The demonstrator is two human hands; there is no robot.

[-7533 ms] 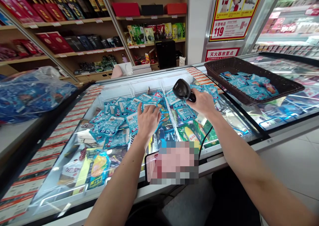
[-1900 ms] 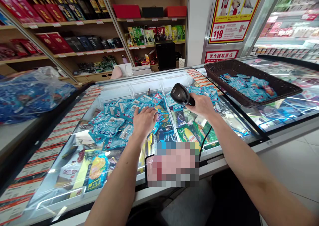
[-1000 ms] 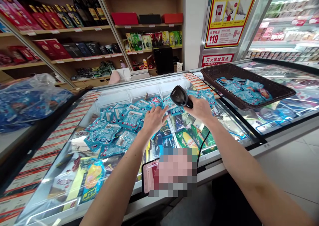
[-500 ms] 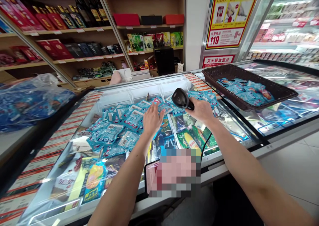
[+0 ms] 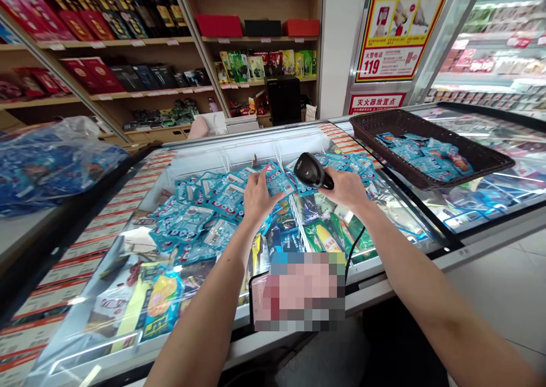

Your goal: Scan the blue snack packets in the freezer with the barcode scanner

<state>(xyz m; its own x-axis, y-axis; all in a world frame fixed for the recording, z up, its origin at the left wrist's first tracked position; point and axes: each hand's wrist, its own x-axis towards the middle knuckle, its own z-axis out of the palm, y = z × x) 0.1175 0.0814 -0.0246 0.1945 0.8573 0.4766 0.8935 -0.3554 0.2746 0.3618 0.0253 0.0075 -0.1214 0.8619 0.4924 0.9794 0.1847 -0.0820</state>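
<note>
My right hand is wrapped round the handle of a black barcode scanner, whose head points left over the packets. My left hand is open, its thumb spread away from the fingers, over a small blue packet with a white label patch. Whether the fingertips touch that packet I cannot tell. Many similar blue packets lie in a loose pile on the freezer's glass top, left of my left hand and behind the scanner. The scanner's black cord hangs down below my right wrist.
At the right, a brown woven basket holds more blue packets. A plastic bag of blue packs lies at the left. A phone, partly blurred out, stands at the freezer's near edge. Behind are stocked shelves.
My left hand has drawn its fingers in and spread its thumb, and the packet beside it shows more. The scanner stays in my right hand, almost unmoved. The view has shifted slightly.
</note>
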